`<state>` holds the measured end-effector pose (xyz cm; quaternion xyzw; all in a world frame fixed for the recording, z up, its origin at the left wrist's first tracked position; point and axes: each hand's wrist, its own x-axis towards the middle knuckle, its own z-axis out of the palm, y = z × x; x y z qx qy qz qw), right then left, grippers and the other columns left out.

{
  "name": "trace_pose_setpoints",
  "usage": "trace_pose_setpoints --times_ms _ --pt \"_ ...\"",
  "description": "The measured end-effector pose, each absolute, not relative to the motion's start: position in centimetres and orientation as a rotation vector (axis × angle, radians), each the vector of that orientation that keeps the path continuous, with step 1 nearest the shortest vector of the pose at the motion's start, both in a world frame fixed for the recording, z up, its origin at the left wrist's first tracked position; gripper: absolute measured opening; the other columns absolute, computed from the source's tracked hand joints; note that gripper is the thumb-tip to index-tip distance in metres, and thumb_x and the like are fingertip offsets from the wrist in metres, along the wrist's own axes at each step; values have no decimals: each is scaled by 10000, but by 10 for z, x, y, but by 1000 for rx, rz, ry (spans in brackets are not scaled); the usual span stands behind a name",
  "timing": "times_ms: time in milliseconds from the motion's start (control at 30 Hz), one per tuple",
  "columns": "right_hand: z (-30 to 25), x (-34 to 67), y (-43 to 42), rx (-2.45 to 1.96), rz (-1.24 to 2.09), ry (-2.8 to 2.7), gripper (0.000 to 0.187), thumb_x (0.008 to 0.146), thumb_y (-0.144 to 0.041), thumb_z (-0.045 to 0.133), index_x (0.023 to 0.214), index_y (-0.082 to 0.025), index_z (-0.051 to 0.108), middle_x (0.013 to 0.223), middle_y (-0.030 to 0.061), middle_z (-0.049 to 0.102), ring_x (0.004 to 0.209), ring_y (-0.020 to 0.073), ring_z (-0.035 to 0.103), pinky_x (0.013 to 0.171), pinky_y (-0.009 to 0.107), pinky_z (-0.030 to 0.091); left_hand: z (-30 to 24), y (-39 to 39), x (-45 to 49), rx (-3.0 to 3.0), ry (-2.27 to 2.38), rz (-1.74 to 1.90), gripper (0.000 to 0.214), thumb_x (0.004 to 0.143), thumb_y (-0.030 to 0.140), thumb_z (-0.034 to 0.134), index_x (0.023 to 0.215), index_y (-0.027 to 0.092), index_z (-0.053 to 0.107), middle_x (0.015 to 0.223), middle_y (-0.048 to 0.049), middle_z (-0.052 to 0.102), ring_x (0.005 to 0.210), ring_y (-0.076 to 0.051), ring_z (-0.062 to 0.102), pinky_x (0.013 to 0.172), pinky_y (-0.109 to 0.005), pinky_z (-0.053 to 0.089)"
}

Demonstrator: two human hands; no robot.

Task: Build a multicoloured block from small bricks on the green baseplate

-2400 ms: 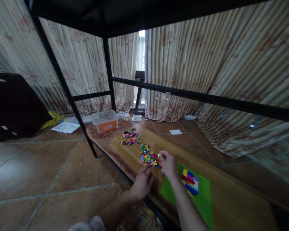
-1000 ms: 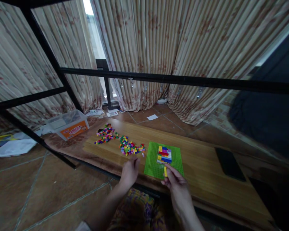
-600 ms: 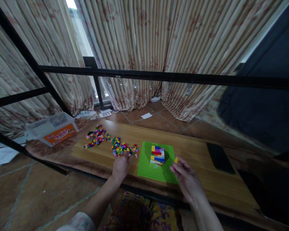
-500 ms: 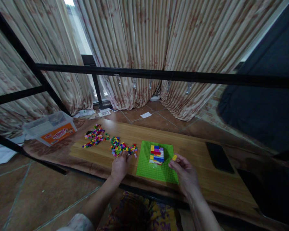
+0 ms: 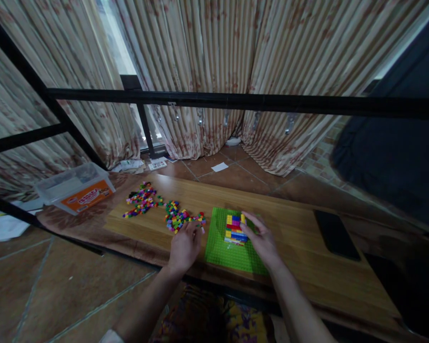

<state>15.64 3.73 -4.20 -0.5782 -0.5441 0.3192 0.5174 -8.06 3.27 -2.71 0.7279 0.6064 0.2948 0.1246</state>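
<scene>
A multicoloured block of stacked toy bricks (image 5: 235, 234) stands on a green studded baseplate (image 5: 214, 252). My right hand (image 5: 260, 238) reaches over its right side, with thumb and fingers closed on a small yellow brick (image 5: 242, 218) at the block's top far corner. My left hand (image 5: 186, 245) is at the near edge of a pile of loose bricks (image 5: 175, 218), left of the baseplate. Its fingers are bent together among the bricks, and what they hold is hidden.
Another heap of loose bricks (image 5: 143, 200) lies farther left on the wooden board (image 5: 282, 228). A clear plastic box (image 5: 75, 188) with an orange label stands beyond it. A black phone-like slab (image 5: 336, 234) lies at the right. A black metal rail (image 5: 214, 98) crosses behind.
My right hand has moved left and away from me, carrying the yellow brick from beside the baseplate to the top of the block. My left hand stays by the pile, shifted slightly right.
</scene>
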Motion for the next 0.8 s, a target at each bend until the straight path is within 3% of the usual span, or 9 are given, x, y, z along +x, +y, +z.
trace_pose_setpoints --times_ms 167,367,667,800 --pt "-52 150 39 -1377 817 -1281 453 771 -506 609 1160 -274 629 1274 53 573 1198 234 495 1049 448 338 -6 36 -45 2409 1357 907 352 892 215 475 1242 230 519 1180 -83 545 1109 -208 517 947 -369 450" --pt "-57 152 36 -1386 755 -1417 467 828 -529 520 1211 -271 589 1286 59 558 1223 240 468 1075 478 300 -1 42 -15 2587 1231 696 383 917 297 451 1298 272 469 1327 -93 458 1146 -243 491 974 -469 414" --pt "-54 142 17 -1576 596 -1491 593 903 -525 380 1411 -223 340 1456 97 357 1360 229 274 1115 494 226 -6 43 -17 2582 1225 668 405 917 276 447 1322 285 435 1365 -84 438 1194 -234 478 1001 -463 407" --pt "-52 141 -6 -1632 447 -1527 536 923 -482 358 1402 -242 355 1459 91 340 1366 233 251 1103 505 237 -9 40 -21 2540 1230 718 438 911 271 455 1346 266 407 1379 -95 428 1228 -235 461 1022 -451 404"
